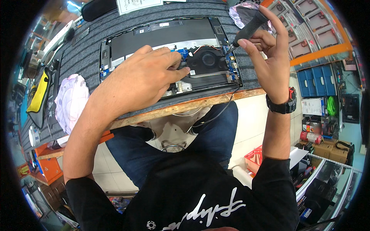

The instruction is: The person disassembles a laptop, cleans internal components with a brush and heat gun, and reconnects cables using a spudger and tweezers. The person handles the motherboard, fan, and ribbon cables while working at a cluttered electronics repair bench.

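An opened laptop (165,35) lies on the ribbed grey mat with its inner parts bare. My left hand (150,75) rests over its near left half, fingers partly bent and apart. One fingertip touches the edge of the round black fan (209,59), and the hand hides the parts under it. On the right, my right hand (269,54) holds a screwdriver (250,27) by its dark handle, between thumb and fingers. The screwdriver slants down to the left, its tip at the laptop's right edge beside the fan. Whether the tip sits in a screw is too small to tell.
A crumpled pale cloth (72,102) and a yellow-and-black pouch (39,96) lie left of the laptop. Another cloth (246,15) is at the far right. A black cable (223,111) hangs over the wooden table edge (181,101). An orange-framed case (323,52) stands on the right.
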The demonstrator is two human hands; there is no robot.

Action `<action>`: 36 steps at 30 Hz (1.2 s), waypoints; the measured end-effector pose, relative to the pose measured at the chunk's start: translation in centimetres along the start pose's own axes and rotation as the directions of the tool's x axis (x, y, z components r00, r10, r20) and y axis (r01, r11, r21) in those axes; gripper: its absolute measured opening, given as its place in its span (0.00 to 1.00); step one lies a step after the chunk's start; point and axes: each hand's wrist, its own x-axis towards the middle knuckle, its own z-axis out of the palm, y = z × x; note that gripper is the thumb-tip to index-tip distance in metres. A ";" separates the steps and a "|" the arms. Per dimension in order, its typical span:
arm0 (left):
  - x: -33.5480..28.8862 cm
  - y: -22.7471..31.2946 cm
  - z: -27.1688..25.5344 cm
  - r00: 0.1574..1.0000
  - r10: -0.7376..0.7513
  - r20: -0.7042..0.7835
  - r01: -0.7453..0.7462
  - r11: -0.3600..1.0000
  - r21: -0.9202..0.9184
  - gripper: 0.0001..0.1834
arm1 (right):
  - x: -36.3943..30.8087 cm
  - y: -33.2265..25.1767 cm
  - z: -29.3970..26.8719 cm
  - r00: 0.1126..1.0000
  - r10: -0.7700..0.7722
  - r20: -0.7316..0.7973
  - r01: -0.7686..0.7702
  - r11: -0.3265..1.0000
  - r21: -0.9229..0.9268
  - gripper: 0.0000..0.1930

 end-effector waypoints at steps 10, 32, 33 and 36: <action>0.0 0.0 0.1 1.000 0.014 -0.006 -0.014 1.000 -0.012 0.24 | -0.2 -0.4 0.5 0.997 -0.057 -0.057 0.051 0.993 -0.107 0.41; 1.5 5.6 0.6 0.604 -0.688 -0.402 -0.460 0.111 -0.881 0.15 | -0.6 -5.7 1.4 0.923 -0.035 -0.383 0.281 0.741 0.610 0.36; 1.8 5.7 0.8 0.588 -0.693 -0.417 -0.469 0.128 -0.874 0.15 | -0.6 -5.7 1.3 0.922 -0.041 -0.384 0.285 0.743 0.606 0.36; 2.4 6.3 1.0 0.551 -0.703 -0.450 -0.482 0.173 -0.859 0.15 | -0.7 -5.6 1.4 0.915 -0.053 -0.400 0.303 0.744 0.595 0.36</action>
